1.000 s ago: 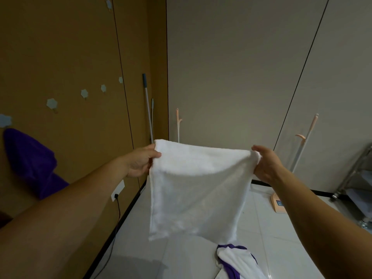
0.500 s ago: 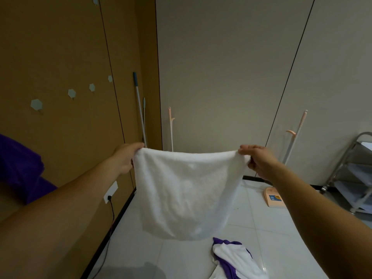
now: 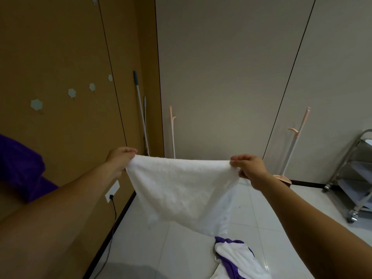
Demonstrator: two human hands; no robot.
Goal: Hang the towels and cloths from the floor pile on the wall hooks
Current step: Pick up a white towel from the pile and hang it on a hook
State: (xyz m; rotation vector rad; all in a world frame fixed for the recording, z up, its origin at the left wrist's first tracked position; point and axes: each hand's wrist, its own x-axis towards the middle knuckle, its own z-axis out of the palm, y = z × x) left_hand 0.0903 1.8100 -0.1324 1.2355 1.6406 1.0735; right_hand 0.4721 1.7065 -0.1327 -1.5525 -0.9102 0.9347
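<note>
The brown wall point(image 3: 60, 47) stands at the left, and a purple cloth point(image 3: 18, 164) is seen against it. The white towel point(image 3: 181, 188) is held spread in the air over the floor, near that wall: one top corner is pinched by the left hand point(image 3: 120, 160), the other by the right hand point(image 3: 248, 168), fingers curled on the hem. The edge is best gathered at its middle and lowered over a bare hook point(image 3: 36, 104). On the cart point(image 3: 358, 174) shelves nothing can be made out.
</note>
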